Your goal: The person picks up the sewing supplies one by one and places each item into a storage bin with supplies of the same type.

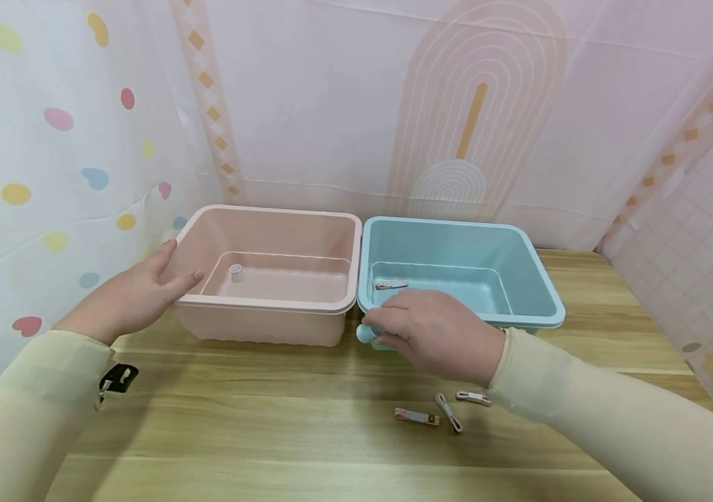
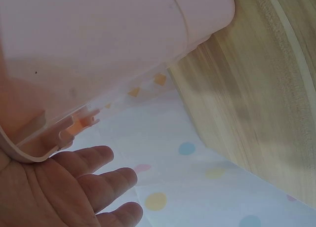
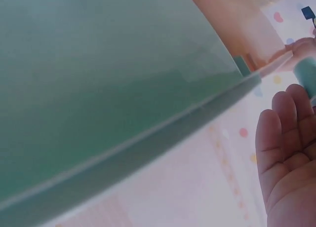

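My left hand [image 1: 143, 289] rests on the left rim of a pink plastic bin [image 1: 294, 305], its fingers extended. A small white cylinder [image 1: 236, 272] lies inside that bin. Just over the front rim of the blue bin [image 1: 520, 320], my right hand [image 1: 434, 331] grips a small teal cylinder [image 1: 365, 333]; in the right wrist view the teal cylinder [image 3: 307, 76] shows beyond the fingertips. Inside the blue bin lies a small folded, banded bundle [image 1: 391, 284]. Three similar bundles lie in front on the table: one [image 1: 416, 417], another [image 1: 448, 413] and a third [image 1: 473, 398].
Both bins stand side by side on a wood-grain table [image 1: 256, 432]. Patterned cloth [image 1: 306, 104] hangs behind and to the sides. A black device [image 1: 119, 378] is strapped at the left wrist.
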{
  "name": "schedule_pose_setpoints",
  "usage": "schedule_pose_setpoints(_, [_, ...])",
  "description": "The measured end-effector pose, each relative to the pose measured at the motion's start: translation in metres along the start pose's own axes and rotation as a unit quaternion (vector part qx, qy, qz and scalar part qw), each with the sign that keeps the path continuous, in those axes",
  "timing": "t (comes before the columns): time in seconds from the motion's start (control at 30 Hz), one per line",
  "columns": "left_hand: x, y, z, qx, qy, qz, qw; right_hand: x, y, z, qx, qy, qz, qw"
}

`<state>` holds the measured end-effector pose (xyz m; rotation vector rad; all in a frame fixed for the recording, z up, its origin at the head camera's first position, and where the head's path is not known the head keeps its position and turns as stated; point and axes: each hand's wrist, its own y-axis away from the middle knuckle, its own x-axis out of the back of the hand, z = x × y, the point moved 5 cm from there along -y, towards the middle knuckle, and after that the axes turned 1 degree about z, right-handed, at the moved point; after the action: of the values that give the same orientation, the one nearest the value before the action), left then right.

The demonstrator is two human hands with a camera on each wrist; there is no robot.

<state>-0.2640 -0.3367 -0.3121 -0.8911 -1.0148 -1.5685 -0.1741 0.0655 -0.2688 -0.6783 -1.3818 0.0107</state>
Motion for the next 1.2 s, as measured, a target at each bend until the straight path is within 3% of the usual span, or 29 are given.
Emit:
schedule_pose_setpoints(0.37, [-0.001, -0.001, -0.001, -0.005, 0.004, 0.005, 1.0, 0.007, -0.014, 0.001, -0.01, 0.008, -0.018, 1.0])
schedule_pose_setpoints(1.2, [0.0, 0.0, 0.0, -0.008, 0.005, 0.006, 0.9999, 0.009, -0.056, 0.006, -0.056, -0.029, -0.042, 0.997])
